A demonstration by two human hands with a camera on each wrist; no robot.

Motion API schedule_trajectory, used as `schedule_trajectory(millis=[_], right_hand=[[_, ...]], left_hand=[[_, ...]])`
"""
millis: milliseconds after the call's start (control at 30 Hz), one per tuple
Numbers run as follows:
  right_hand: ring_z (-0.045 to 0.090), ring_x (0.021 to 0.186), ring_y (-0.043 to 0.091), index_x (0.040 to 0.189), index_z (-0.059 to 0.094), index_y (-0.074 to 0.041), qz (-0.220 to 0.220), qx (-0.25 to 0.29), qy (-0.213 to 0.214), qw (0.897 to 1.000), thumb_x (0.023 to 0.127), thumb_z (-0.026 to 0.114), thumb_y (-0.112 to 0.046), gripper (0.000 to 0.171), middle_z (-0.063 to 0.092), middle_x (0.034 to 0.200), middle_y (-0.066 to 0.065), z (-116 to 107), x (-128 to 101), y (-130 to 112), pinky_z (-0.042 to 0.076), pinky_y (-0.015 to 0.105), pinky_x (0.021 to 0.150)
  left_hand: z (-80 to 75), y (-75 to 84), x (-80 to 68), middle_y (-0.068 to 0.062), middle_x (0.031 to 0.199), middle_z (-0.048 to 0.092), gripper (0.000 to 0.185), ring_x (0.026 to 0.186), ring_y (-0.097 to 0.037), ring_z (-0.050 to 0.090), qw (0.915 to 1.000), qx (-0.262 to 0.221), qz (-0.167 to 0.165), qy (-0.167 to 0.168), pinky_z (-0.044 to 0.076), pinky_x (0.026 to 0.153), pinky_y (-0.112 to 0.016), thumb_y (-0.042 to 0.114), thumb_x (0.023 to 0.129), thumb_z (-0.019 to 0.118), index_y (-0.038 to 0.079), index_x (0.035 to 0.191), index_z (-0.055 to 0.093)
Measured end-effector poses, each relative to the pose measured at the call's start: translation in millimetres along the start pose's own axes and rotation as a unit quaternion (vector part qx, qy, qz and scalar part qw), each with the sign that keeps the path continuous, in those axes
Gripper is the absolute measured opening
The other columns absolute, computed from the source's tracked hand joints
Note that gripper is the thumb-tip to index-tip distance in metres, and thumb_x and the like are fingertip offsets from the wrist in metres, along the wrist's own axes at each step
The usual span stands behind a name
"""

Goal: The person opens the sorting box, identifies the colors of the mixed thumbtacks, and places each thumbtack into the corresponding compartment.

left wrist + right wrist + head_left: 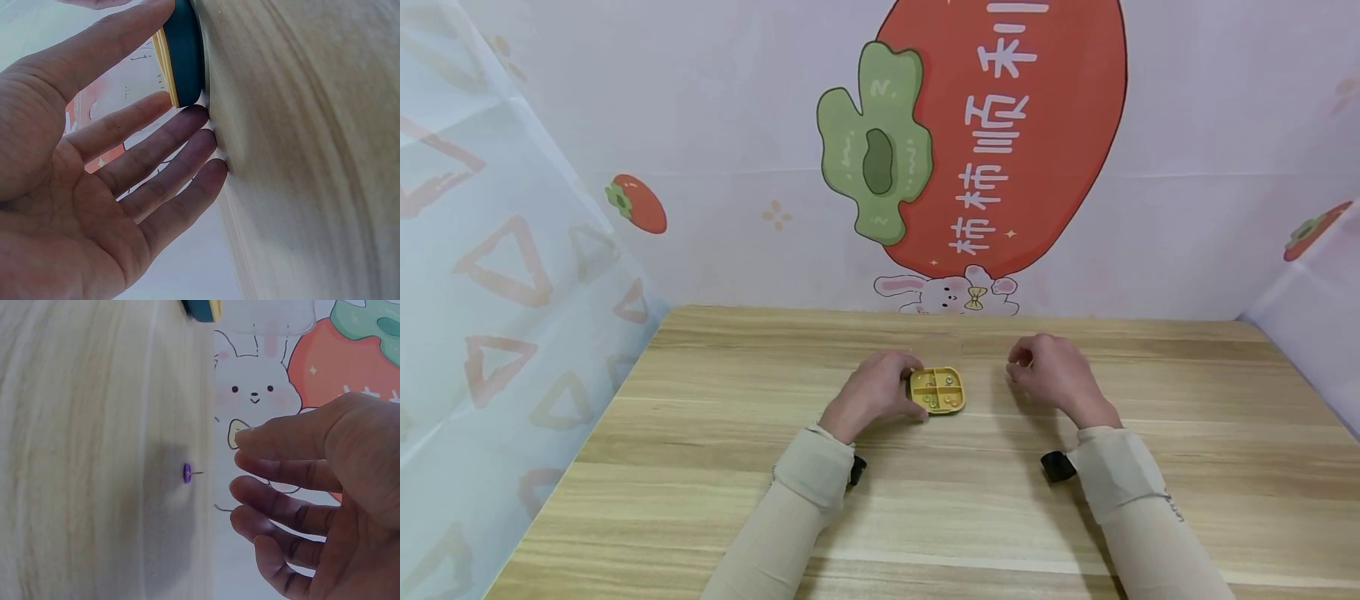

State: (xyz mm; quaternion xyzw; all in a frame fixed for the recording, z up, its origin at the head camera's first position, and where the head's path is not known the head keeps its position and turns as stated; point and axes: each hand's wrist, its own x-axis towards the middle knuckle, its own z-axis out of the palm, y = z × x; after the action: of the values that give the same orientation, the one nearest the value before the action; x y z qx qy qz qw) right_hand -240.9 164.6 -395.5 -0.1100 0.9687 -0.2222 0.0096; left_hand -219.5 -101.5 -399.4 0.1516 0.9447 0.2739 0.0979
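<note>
A small sectioned case (937, 388), yellow inside with four compartments and dark green outside, sits on the table with its clear lid (937, 348) raised at the back. Tiny ring-like bits lie in its compartments. My left hand (880, 387) holds the case at its left side, thumb (125, 37) at one end and index finger (134, 122) at the other. To the right of the case, my right hand (1054, 373) hovers with loosely bent fingers and nothing visible between them. Below its fingertips, a purple thumbtack (187, 473) rests on the table, pin upward.
The wood-grain table (737, 358) reaches back to a printed cloth wall (737, 125) with a persimmon and rabbit. Another cloth wall (512, 333) stands on the left. Black wrist cameras (1058, 467) sit under both wrists, close over the table.
</note>
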Motion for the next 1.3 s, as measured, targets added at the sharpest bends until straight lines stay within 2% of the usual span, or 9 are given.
schedule_trajectory(millis=[733,1300], right_hand=[[0.057,0.077,0.025,0.085,0.073,-0.007,-0.006,-0.025,-0.017,1.0,0.085,0.067,-0.009,0.006,0.064,0.08,0.004,1.2,-0.1,8.8,0.047,0.041,0.067],[0.054,0.074,0.024,0.079,0.068,-0.011,0.009,-0.035,-0.035,0.999,0.088,0.068,-0.008,0.009,0.06,0.076,0.003,6.0,1.1,9.1,0.042,0.038,0.064]], left_hand=[[-1.0,0.0,-1.4,-0.009,0.119,0.069,0.067,0.108,-0.023,0.061,1.0,0.001,-0.002,0.001,0.048,0.099,-0.041,0.025,0.069,0.096,0.006,0.127,0.069],[-0.3,-0.2,-1.0,-0.009,0.119,0.07,0.067,0.108,-0.023,0.061,1.0,0.001,-0.001,0.002,0.048,0.099,-0.04,0.024,0.069,0.096,0.006,0.128,0.068]])
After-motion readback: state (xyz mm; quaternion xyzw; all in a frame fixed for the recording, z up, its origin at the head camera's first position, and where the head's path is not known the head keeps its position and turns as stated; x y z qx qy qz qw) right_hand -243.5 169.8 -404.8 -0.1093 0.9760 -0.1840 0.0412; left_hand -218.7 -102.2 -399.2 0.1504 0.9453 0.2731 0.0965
